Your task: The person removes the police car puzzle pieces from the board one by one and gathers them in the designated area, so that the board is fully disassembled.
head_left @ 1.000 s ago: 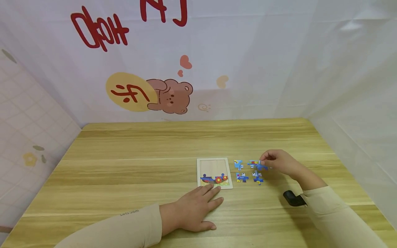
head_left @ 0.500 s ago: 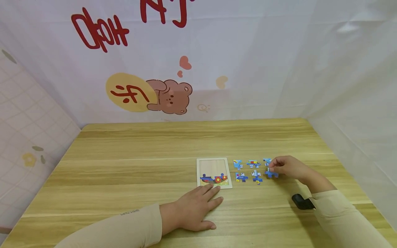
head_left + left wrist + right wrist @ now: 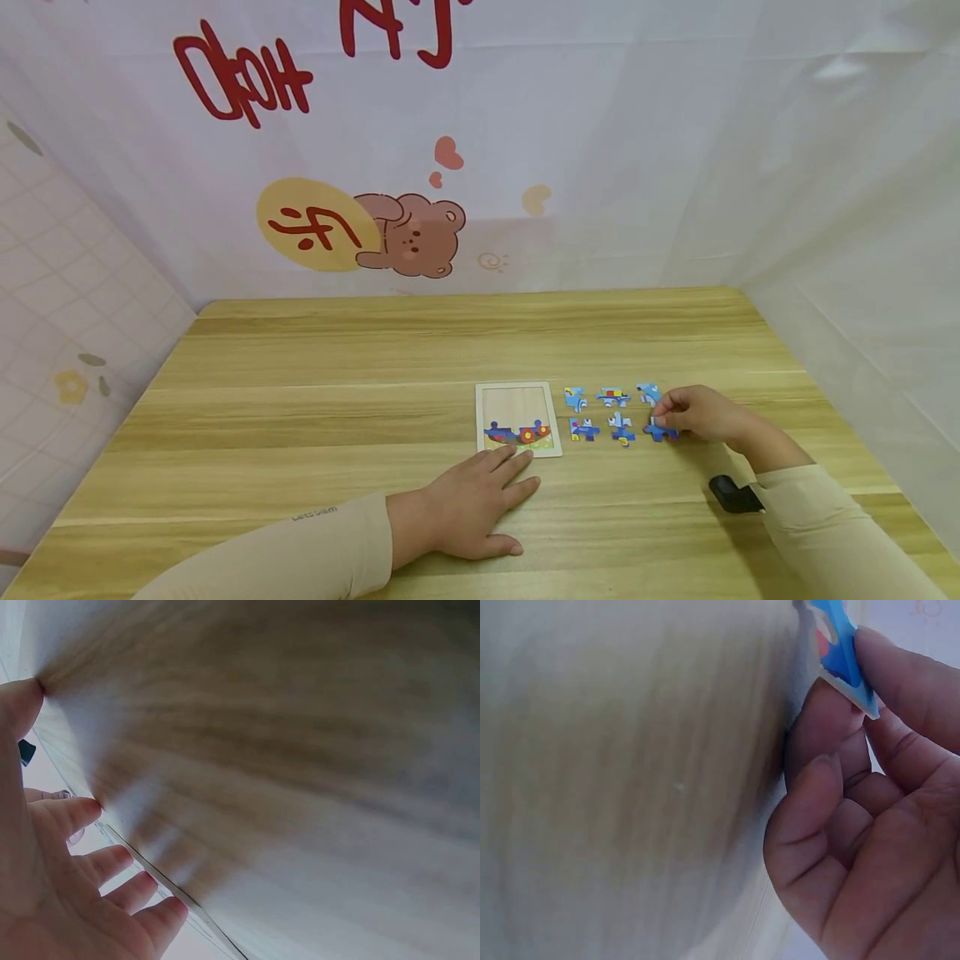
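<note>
My right hand (image 3: 701, 412) pinches a blue puzzle piece (image 3: 662, 432) between thumb and fingers, low over the table at the right end of the loose pieces. Close up in the right wrist view, the piece (image 3: 844, 656) is tilted, its blue printed face toward the thumb. My left hand (image 3: 476, 507) lies flat with spread fingers, fingertips on the lower edge of a white-rimmed puzzle board (image 3: 556, 417). Along the board's bottom sits an assembled strip of red and blue pieces (image 3: 517, 435). In the left wrist view, the fingertips (image 3: 166, 911) meet the board's edge.
Several loose puzzle pieces lie in two rows right of the board, among them a light blue corner piece (image 3: 575, 398), a piece with red and yellow (image 3: 613, 396) and a blue one (image 3: 621, 429). A black device (image 3: 733, 494) sticks out at the right sleeve.
My right hand has carried the blue piece rightward and toward me, from the upper row to the right end of the lower row. The left hand has stayed still.
</note>
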`<state>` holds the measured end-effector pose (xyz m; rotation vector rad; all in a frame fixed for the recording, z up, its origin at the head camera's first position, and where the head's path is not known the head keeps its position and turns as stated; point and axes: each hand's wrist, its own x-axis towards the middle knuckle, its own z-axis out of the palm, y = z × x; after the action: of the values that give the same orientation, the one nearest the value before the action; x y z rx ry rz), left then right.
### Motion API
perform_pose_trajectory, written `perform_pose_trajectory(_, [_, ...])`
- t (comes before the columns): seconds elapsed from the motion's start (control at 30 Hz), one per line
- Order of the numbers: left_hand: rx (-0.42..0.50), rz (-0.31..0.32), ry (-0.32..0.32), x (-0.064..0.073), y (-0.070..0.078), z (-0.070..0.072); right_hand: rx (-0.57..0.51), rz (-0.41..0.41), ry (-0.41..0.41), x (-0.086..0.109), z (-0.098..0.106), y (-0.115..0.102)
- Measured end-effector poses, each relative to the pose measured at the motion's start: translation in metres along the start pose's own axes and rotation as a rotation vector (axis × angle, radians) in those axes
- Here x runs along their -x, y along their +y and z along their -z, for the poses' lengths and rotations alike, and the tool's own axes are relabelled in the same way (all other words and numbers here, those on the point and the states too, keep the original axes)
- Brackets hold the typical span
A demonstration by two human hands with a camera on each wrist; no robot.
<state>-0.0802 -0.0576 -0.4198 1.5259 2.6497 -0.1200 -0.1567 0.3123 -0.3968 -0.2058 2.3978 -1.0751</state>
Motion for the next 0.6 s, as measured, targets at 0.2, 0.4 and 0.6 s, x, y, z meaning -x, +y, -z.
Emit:
perform_pose_trajectory(0.2, [-0.026,-0.003,0.032,0.001,0.001,-0.0011,0.066,0.04,0.039,-0.0021,-0.0037,0.0026])
perform_pose_trajectory(0.4, [-0.023,-0.001,0.028,0.0013,0.0012,-0.0005,0.127,0.064,0.066,-0.0036,-0.006,0.0028])
perform_pose_trajectory(0.6, [-0.015,0.0,0.023,0.0013,0.0011,-0.0001,0.167,0.078,0.086,-0.0041,-0.0078,0.0028])
